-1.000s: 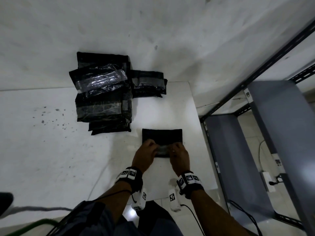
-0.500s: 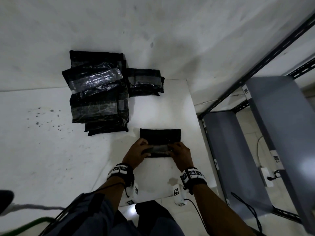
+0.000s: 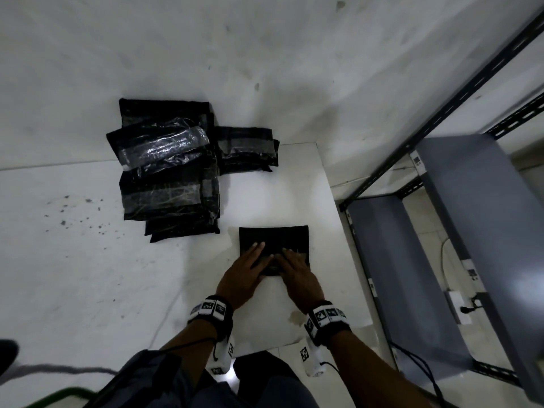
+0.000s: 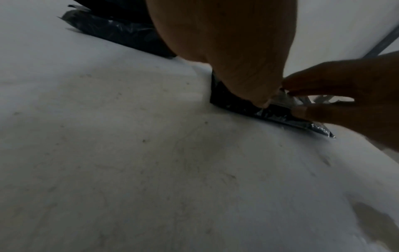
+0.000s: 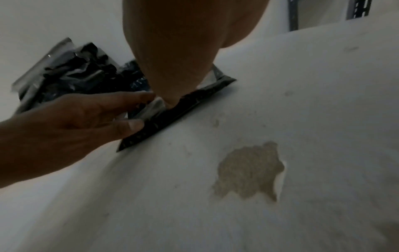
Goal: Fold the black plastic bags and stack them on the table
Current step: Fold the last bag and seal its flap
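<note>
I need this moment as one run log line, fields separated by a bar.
step: flattening fold | left hand: pressing black plastic bag | right hand: pressing same bag | stack of folded bags: behind-left, apart

Left hand [image 3: 242,275]: palm down, fingers [image 3: 256,249] straight and spread slightly, angled forward and right. Right hand [image 3: 298,275]: palm down, fingers [image 3: 287,254] straight, angled forward and left, tips just beside the left hand's. Both forearms bare, extended forward, converging. Each wrist carries a black band with white marker tiles.
</note>
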